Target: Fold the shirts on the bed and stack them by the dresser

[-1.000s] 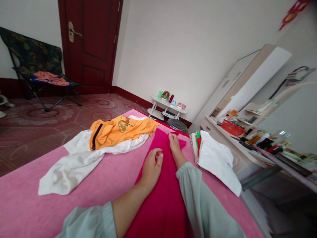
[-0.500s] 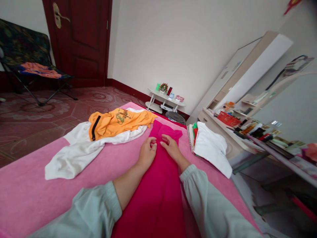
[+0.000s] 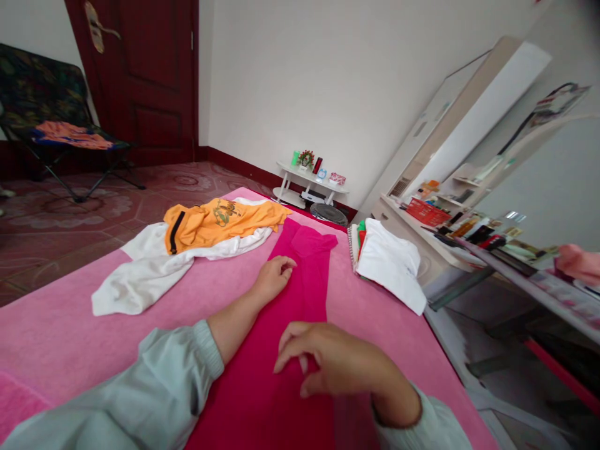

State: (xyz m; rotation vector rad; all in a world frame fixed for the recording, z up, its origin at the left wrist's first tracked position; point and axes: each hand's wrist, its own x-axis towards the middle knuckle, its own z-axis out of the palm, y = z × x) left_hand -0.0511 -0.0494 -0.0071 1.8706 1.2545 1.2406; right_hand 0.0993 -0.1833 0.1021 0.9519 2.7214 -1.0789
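Note:
A long magenta garment point(image 3: 309, 294) lies lengthwise on the pink bed cover point(image 3: 375, 325), its far end folded over. My left hand point(image 3: 273, 279) rests at the garment's left edge, fingers loosely bent with a gap at the thumb and nothing seen in them. Nearer to me, my right hand point(image 3: 335, 359) hovers over the garment, its fingers apart and holding nothing. To the left is an orange shirt point(image 3: 225, 222) with a printed design, spread on a white long-sleeved garment point(image 3: 140, 287).
A stack of folded clothes with a white one point(image 3: 389, 262) on top sits at the bed's right edge. Beyond stand a small white shelf point(image 3: 309, 178) and a dressing table with a red basket point(image 3: 426, 212). A folding chair point(image 3: 47, 100) is at far left.
My right hand has drawn back toward me from the garment's far end and opened wider. The left hand has shifted slightly left, and the view has tilted a little.

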